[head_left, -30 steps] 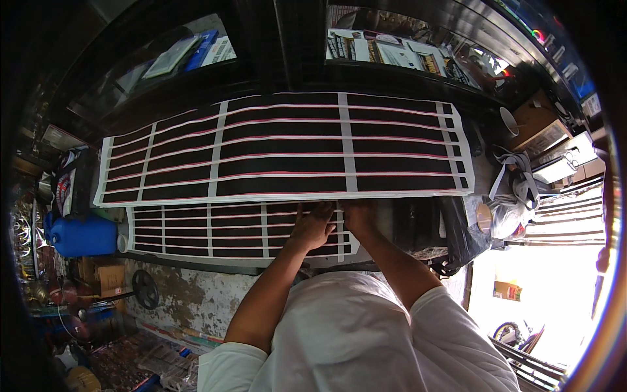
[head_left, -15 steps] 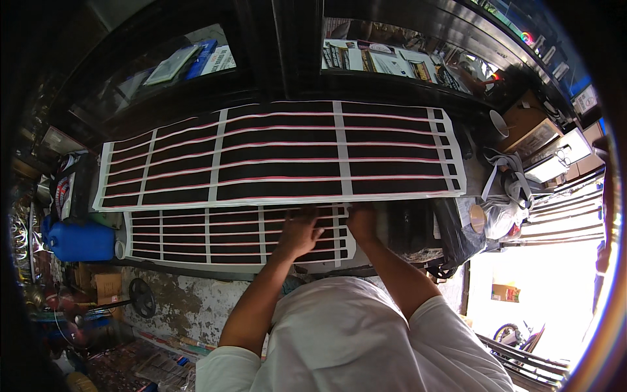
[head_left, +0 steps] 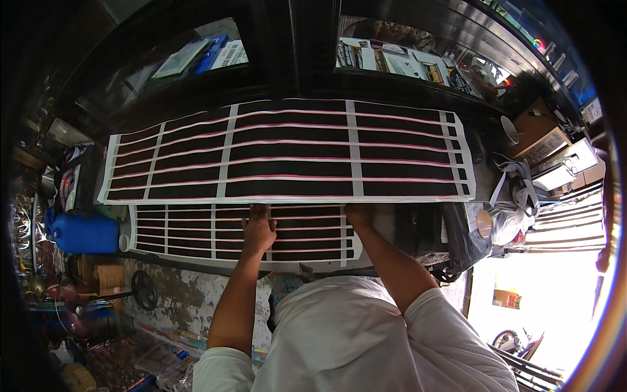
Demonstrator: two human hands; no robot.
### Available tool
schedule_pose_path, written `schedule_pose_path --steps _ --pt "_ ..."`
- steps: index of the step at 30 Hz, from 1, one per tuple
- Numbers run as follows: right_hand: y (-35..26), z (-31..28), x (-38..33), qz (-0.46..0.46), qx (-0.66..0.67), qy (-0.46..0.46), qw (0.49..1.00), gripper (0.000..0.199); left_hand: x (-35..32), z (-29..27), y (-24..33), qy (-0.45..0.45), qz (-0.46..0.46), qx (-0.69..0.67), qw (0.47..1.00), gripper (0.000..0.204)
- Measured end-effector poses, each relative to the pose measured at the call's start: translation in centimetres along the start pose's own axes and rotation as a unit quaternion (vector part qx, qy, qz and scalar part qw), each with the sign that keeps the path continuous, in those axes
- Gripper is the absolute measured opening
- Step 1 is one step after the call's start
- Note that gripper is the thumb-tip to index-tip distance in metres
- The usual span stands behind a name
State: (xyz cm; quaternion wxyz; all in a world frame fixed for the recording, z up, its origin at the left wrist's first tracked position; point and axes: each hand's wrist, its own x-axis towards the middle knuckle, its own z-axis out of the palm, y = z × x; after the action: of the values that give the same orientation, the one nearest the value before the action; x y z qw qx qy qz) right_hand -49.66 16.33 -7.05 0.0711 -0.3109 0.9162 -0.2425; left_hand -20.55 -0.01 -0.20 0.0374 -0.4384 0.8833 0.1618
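Note:
Two long sheets with black panels, split by pale bands and thin white and red lines, lie one behind the other. The far sheet (head_left: 294,151) is the larger and overhangs the back edge of the near sheet (head_left: 189,234). My left hand (head_left: 260,230) lies on the near sheet with its thumb apart and fingers stretched forward, the fingertips close to the far sheet's front edge. At the near sheet's right end is my right hand (head_left: 359,214); its fingers are mostly hidden at the far sheet's edge, so its grip does not show.
A blue jug (head_left: 85,233) stands at the left beside a white cup (head_left: 125,242). Black plastic (head_left: 457,235) and a clear bag (head_left: 501,225) lie on the right. Behind the sheets rises a dark cabinet with glass panes (head_left: 405,59). Another white cup (head_left: 509,130) sits at the far right.
My left hand has slid leftward along the near sheet, away from my right hand. My right hand stays at the sheet's right end. The whole view has shifted slightly.

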Motion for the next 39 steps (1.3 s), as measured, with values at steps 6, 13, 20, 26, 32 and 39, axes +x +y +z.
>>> schedule_pose_path --steps 6,13,20,26,32,39 --pt "-0.9 -0.8 0.2 0.014 0.039 -0.06 0.997 0.038 -0.2 -0.3 -0.2 -0.016 -0.008 -0.007 1.0 0.068" --pt "-0.4 -0.3 0.1 -0.032 0.087 -0.013 0.996 0.038 -0.2 -0.9 0.2 -0.04 -0.036 0.0 0.999 0.071" --pt "-0.3 -0.2 0.1 -0.045 0.099 0.014 0.994 0.039 -0.3 -1.4 0.1 -0.067 -0.051 -0.006 0.996 0.07" --pt "2.4 -0.9 0.9 -0.189 0.052 0.021 0.98 0.037 -0.2 -1.1 0.8 -0.042 -0.038 -0.024 0.998 0.067" --pt "1.4 -2.4 -0.2 -0.242 0.024 -0.002 0.97 0.045 -0.6 -0.7 0.1 -0.043 -0.042 -0.015 0.998 0.067" --pt "1.3 -3.1 -0.4 -0.208 -0.027 -0.091 0.974 0.043 -1.4 1.7 -0.2 0.07 -0.002 0.049 0.996 0.065"
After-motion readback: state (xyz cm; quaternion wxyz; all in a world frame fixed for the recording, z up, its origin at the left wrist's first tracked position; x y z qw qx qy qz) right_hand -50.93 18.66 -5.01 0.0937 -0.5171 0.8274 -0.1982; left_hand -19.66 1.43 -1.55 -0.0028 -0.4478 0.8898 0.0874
